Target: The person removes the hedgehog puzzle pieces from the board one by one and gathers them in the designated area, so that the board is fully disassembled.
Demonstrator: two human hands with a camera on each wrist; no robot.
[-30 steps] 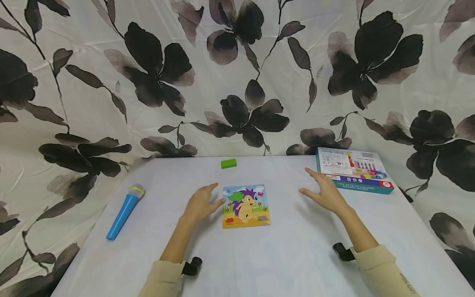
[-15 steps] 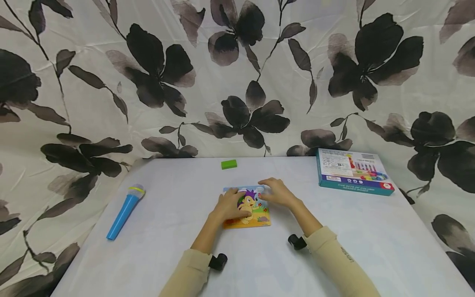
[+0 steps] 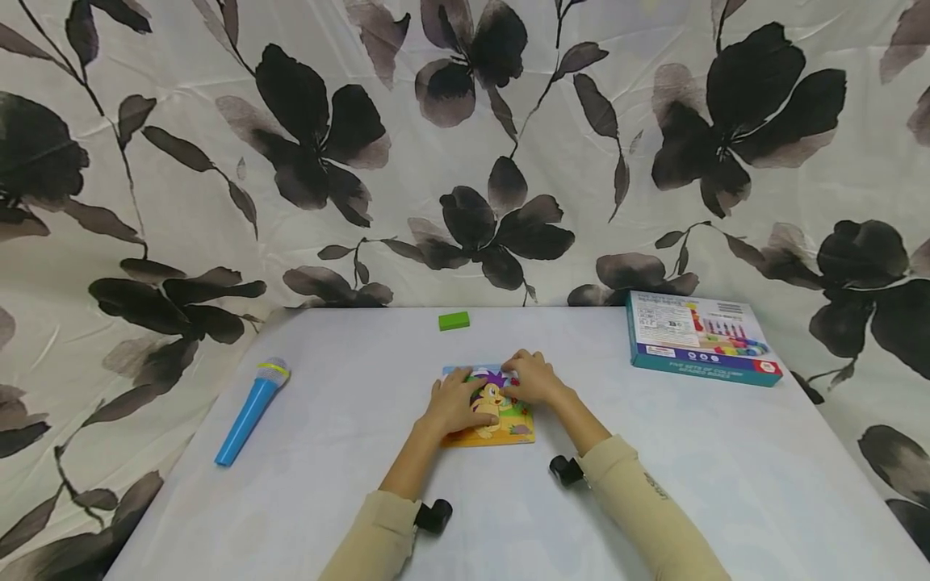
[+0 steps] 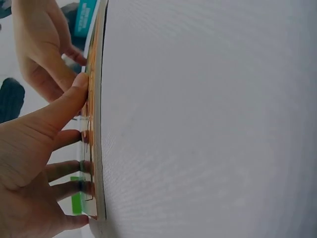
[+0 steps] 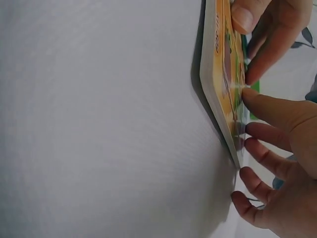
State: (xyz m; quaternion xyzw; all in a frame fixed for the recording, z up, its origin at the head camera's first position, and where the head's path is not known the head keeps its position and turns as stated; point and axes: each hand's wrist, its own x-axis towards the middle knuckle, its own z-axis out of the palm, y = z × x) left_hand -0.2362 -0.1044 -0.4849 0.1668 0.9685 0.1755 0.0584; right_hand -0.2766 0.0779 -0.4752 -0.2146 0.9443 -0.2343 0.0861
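Note:
A small square picture board [image 3: 510, 432] with a cartoon hedgehog lies flat on the white table. Thin curved lines run across its face in the wrist views, like a jigsaw puzzle's. My left hand [image 3: 452, 406] is over its left half, thumb [image 4: 74, 99] and spread fingertips touching the face. At the upper right part, my right hand [image 3: 536, 379] touches the board with its thumb [image 5: 262, 104] and nearest fingers, while the outer fingers reach past the edge. Both hands hide much of the upper picture.
A blue toy microphone [image 3: 250, 411] lies at the left. Behind the board is a green block [image 3: 454, 321], near the table's back edge. A teal and white printed box [image 3: 703, 339] sits at the back right. Floral cloth [image 3: 465, 161] hangs behind the table.
Both hands have come inward from either side of the board and now touch its face. Over the last half second they shifted only slightly. The board has stayed in place.

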